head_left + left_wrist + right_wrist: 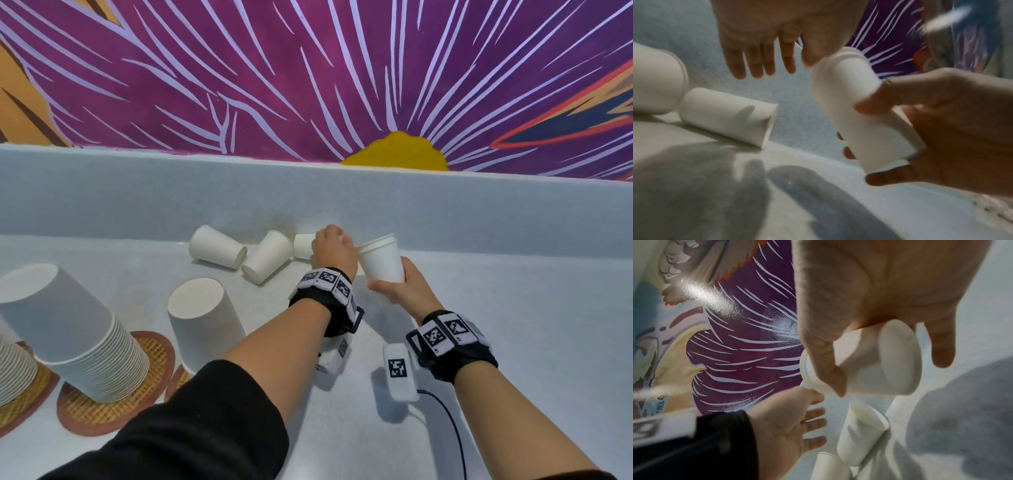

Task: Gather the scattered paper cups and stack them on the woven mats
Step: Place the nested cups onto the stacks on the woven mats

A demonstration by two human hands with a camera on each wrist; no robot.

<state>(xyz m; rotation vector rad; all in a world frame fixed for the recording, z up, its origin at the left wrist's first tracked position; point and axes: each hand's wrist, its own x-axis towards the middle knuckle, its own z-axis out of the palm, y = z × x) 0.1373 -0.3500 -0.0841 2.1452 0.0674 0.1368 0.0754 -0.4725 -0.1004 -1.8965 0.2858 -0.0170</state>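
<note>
My right hand (388, 282) grips white paper cups (382, 260), nested and mouth up, held above the counter near the back wall; in the right wrist view the thumb and fingers (942, 356) wrap the held cups (898, 356). My left hand (332, 248) hovers with straight fingers (754, 65) over a cup lying on its side (725, 113), not touching it. Two more loose cups (217, 246) (269, 257) lie to the left. A tall upside-down stack (78, 335) stands on a woven mat (113, 411).
An upside-down cup (202, 322) stands near a second mat (178, 378). Another stack (13, 370) sits at the far left edge. A low grey wall (308, 195) under a purple mural closes off the counter's back. A cable (448, 421) trails by my right forearm.
</note>
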